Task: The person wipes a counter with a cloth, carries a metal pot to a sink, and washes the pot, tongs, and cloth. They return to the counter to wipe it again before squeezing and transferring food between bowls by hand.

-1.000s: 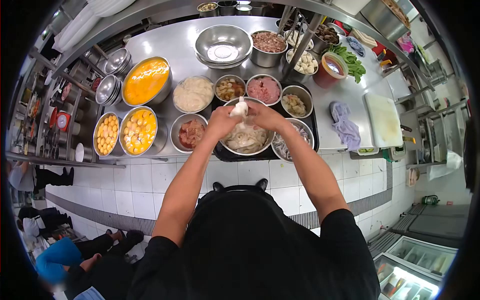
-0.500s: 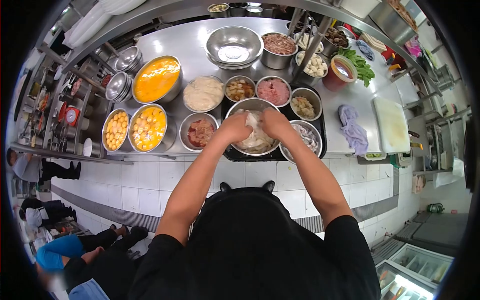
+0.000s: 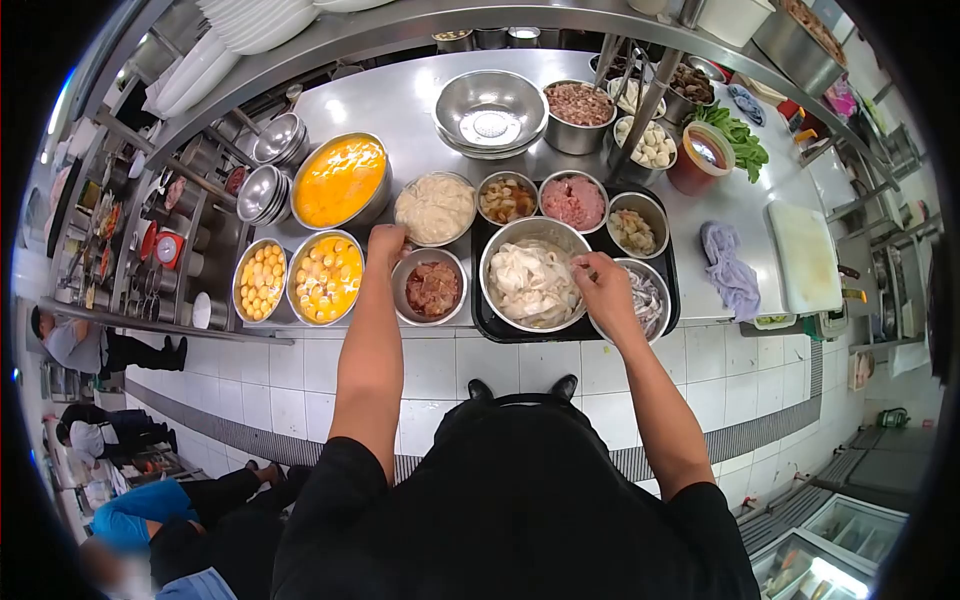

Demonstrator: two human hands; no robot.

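Observation:
A steel bowl of pale, wet strips (image 3: pixel 528 284) stands on a black tray (image 3: pixel 500 333). My right hand (image 3: pixel 604 289) is at this bowl's right rim, its fingers bent and closed over the edge. To the left, my left hand (image 3: pixel 388 243) is closed, knuckles up, between a bowl of pale paste (image 3: pixel 435 208) and a bowl of red meat pieces (image 3: pixel 433 290). Whatever its fingers hold is hidden. Beside my right wrist is a bowl of greyish strips (image 3: pixel 647 298). Behind sit bowls of pink mince (image 3: pixel 573 201), brownish pieces (image 3: pixel 507 199) and pale chunks (image 3: pixel 632 230).
Egg yolks (image 3: pixel 262 282) and beaten egg (image 3: pixel 340 182) fill large bowls at left. Stacked colanders (image 3: pixel 490 110) stand behind. A purple cloth (image 3: pixel 730 268) and cutting board (image 3: pixel 805 257) lie right. A steel shelf (image 3: pixel 420 40) crosses above; other people are at lower left.
Both hands have come out of the bowl of pale strips. My left hand moved left, past the red meat; my right hand drew back to the rim. The view shifted slightly.

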